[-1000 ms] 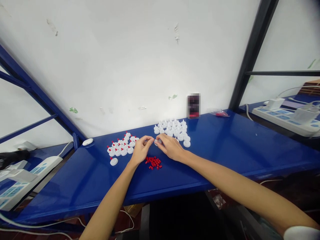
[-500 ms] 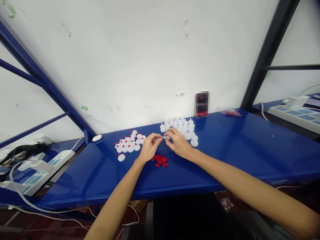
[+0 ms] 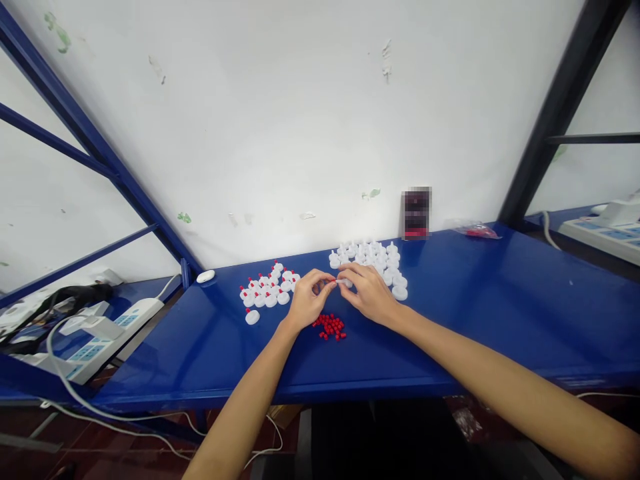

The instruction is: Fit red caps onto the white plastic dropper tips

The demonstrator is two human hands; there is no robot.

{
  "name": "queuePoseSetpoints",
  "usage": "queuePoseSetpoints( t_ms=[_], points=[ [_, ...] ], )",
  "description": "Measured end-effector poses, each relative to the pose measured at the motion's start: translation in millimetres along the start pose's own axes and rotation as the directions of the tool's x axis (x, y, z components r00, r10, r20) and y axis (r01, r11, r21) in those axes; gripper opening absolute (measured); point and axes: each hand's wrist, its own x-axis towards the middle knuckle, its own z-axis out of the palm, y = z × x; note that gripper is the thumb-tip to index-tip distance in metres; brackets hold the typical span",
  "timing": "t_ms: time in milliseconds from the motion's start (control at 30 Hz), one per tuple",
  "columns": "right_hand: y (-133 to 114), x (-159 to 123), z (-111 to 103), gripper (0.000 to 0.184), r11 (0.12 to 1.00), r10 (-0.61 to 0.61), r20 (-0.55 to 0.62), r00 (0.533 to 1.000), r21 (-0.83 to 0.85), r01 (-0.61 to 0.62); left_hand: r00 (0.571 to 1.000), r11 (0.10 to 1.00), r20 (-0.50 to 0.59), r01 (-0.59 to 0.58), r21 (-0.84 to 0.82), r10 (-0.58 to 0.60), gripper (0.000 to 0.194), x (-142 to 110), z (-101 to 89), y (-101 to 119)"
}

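My left hand [image 3: 309,301] and my right hand [image 3: 367,291] meet fingertip to fingertip above a blue table [image 3: 475,313]. My right hand pinches a small white cap [image 3: 345,283] by its stem. My left hand's fingers are pinched at that stem, seemingly on a tiny red piece. A little heap of red pieces [image 3: 330,327] lies just in front of both hands. Left of them sits a cluster of white caps with red tips [image 3: 267,288]. Behind my right hand lies a cluster of plain white caps [image 3: 373,259].
One lone white cap [image 3: 253,317] lies apart at the left. A white oval object [image 3: 205,276] rests near the wall. A dark blurred box [image 3: 416,213] and a clear bag [image 3: 470,229] stand at the back. Power strips [image 3: 95,340] and cables lie far left.
The view has shifted, so everything sits further right and lower in the frame. My hands stay together over the red heap, with the white cap now pinched between the fingertips.
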Motion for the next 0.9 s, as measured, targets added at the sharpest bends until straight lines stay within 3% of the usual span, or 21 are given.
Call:
queuePoseSetpoints(
  t_ms=[200, 333, 467, 700, 900],
  points=[
    [-0.6, -0.1, 0.5, 0.012, 0.99, 0.07, 0.012, 0.997, 0.124, -0.071, 0.992, 0.989, -0.011, -0.127, 0.071, 0.128, 0.018, -0.6, 2.2, 0.8],
    [0.3, 0.1, 0.4, 0.013, 0.987, 0.023, 0.018, 1.0, 0.157, -0.026, 0.984, 0.981, -0.032, -0.174, 0.082, 0.177, 0.017, -0.8, 3.0, -0.8],
    [0.2, 0.2, -0.5, 0.012, 0.983, -0.02, 0.042, 0.999, 0.181, 0.012, 0.987, 0.982, -0.044, -0.148, 0.122, 0.154, 0.016, -1.0, 1.4, -2.3],
    [-0.9, 0.3, -0.1, 0.008, 0.974, -0.11, 0.064, 0.992, 0.207, 0.095, 0.971, 0.938, 0.207, -0.179, 0.298, 0.12, 0.028, -4.3, -4.8, 2.5],
    [-3.5, 0.0, -1.3, 0.008, 0.977, -0.063, 0.034, 0.997, 0.204, 0.055, 0.945, 0.839, 0.307, -0.254, 0.481, 0.111, 0.028, -3.7, -10.4, 7.0]
  ],
)
